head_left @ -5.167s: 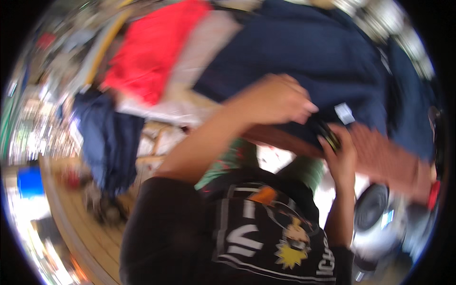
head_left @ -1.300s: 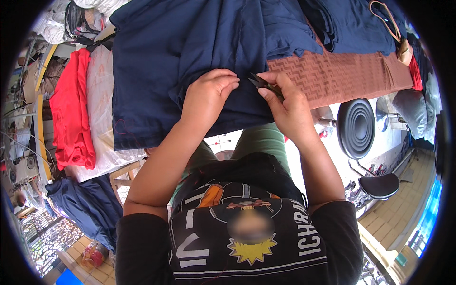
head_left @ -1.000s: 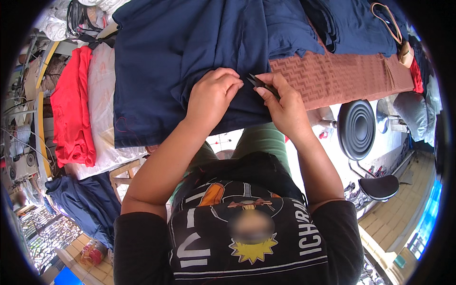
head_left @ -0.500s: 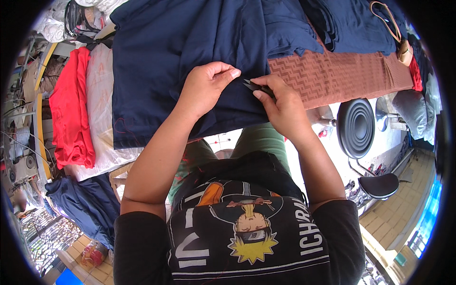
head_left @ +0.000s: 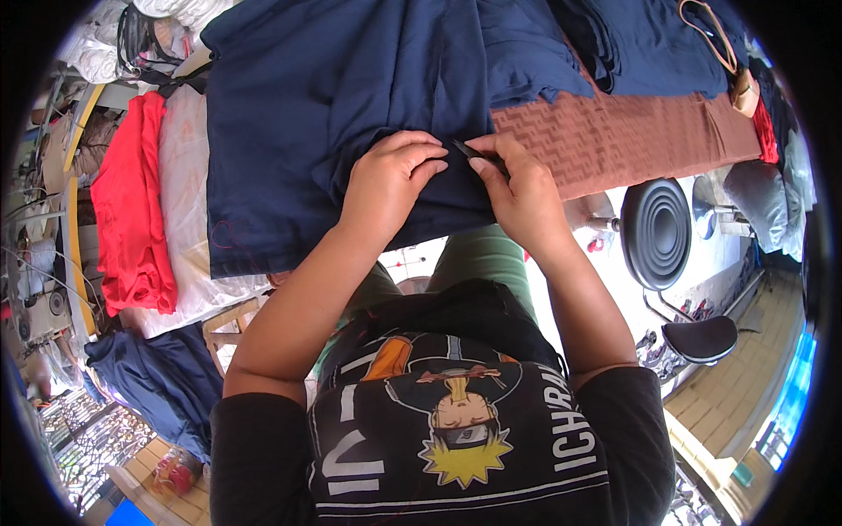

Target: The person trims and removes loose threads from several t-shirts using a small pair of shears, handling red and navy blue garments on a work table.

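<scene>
A large navy cloth (head_left: 281, 131) lies spread before me, its front edge hanging over my lap. Dark thread snips (head_left: 465, 149) are held in my right hand (head_left: 524, 184), their tips pointing left toward my other fingers. My left hand (head_left: 395, 171) rests over a fold of the cloth, fingers curled toward the thumb in a pinch. What sits between those fingertips, cloth or thread, is too small to make out. The two hands' fingertips are close but apart. A thin red thread (head_left: 226, 235) lies on the cloth's left part.
A brown patterned padded surface (head_left: 631, 136) extends right under more folded navy fabric (head_left: 658, 44). Red cloth (head_left: 132, 202) hangs at the left beside clear plastic sheeting (head_left: 189, 184). To the right stands a stool with a round black seat (head_left: 656, 232). Navy fabric (head_left: 162, 377) hangs lower left.
My left hand has turned and lowered slightly, with its fingertips now more level with the snips. The snips' tips have tilted up and look closer together.
</scene>
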{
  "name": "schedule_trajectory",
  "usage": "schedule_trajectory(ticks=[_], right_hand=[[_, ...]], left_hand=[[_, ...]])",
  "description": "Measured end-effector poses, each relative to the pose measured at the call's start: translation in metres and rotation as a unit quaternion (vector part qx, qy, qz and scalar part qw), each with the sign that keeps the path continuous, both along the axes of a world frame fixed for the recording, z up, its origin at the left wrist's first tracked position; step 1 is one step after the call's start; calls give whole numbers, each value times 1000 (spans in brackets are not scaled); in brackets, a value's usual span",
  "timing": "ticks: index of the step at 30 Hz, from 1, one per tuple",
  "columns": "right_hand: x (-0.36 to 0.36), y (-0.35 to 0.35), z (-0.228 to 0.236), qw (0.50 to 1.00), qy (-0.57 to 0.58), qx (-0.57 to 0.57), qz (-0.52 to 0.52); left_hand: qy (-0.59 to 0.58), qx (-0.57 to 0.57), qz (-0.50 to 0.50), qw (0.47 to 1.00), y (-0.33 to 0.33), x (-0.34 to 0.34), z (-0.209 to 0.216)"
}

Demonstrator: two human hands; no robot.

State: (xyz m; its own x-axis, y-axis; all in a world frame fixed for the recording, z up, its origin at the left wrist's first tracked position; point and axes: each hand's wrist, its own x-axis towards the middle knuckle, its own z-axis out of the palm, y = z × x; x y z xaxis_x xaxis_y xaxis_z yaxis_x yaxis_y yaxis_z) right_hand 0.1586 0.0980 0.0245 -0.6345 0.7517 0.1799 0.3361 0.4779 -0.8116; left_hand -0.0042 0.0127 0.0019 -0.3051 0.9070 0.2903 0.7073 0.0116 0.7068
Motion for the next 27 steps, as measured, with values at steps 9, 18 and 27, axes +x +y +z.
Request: schedule_trajectory(ticks=[9, 18, 27], right_hand=[[1, -2, 0, 1000, -6, 8, -3], [8, 0, 0, 1000, -9, 10, 29], [-3, -5, 3, 990, -68, 114, 45]], left_hand=[[114, 55, 7, 992, 0, 10, 2], [-61, -156, 9, 986, 7, -7, 26], [-110, -167, 12, 980, 9, -10, 22]])
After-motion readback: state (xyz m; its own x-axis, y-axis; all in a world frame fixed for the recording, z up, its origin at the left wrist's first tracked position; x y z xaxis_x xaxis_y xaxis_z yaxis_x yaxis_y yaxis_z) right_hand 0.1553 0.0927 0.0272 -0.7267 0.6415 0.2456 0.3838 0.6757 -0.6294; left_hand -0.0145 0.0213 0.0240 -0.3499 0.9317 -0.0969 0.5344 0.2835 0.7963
